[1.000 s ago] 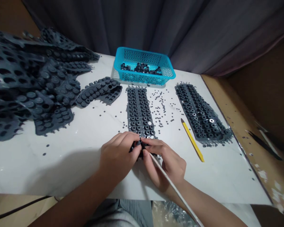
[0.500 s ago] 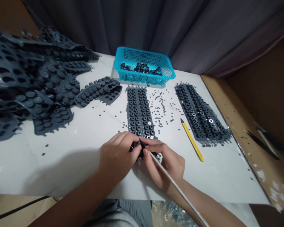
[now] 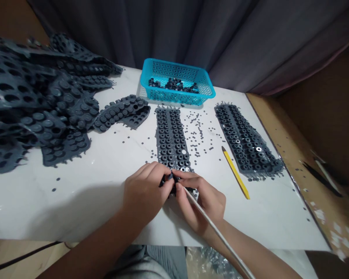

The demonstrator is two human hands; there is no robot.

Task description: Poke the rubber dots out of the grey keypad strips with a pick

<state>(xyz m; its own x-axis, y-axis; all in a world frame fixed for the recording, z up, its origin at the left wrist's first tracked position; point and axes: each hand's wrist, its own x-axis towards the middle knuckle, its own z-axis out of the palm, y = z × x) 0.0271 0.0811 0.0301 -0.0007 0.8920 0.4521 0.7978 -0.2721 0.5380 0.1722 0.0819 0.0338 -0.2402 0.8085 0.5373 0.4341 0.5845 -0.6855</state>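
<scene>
A dark grey moulded rubber sheet (image 3: 172, 135) with rows of ring-shaped knobs lies in front of me, its near end under my hands. My left hand (image 3: 145, 190) is closed on that near end, thumb and fingers pinching the dark rubber; the exact piece between them is partly hidden. Close against it, my right hand (image 3: 205, 197) pinches a long, thin white rod or cord (image 3: 218, 232) that runs down to the lower right. The rod's upper end meets the rubber between my fingertips, and its tip is hidden.
A blue basket (image 3: 177, 97) holds small black parts. A second rubber sheet (image 3: 247, 143) and a yellow pencil-like tool (image 3: 236, 173) lie to the right. Rubber sheets are heaped (image 3: 61, 97) at the left. Small dark discs (image 3: 198, 131) are scattered about. Dark tweezers-like tools (image 3: 322, 176) lie far right.
Almost nothing differs. My right hand has shifted very slightly left, and both hands keep their grip at the sheet's near end.
</scene>
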